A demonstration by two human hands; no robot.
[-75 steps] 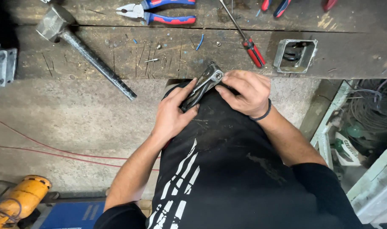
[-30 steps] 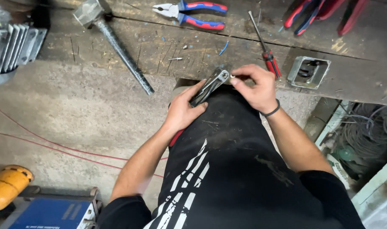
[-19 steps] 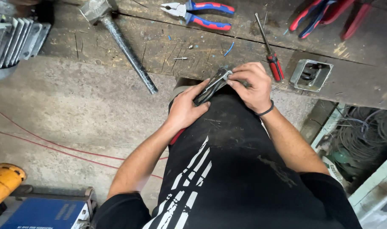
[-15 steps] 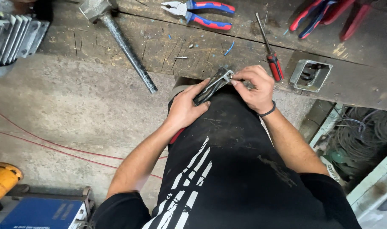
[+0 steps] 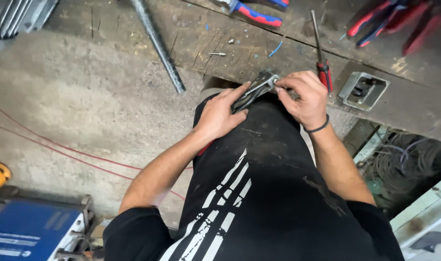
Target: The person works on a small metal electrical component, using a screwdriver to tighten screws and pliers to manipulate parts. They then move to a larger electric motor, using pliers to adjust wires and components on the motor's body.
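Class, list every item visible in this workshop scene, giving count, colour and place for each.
Metal pliers-like tool: one, dark grey, held over the lap at the bench edge.
Red-handled screwdriver: one, on the wooden bench.
Red-and-blue pliers: one, bench top.
Red-handled tools: several, upper right.
Grey metal bracket: one, right bench.
Steel rod: one, overhanging the bench.
Blue machine: one, lower left.
Left hand: grips the tool.
Right hand: at the tool's tip.

Black white-striped trousers (image 5: 259, 193); dark wristband (image 5: 317, 129)
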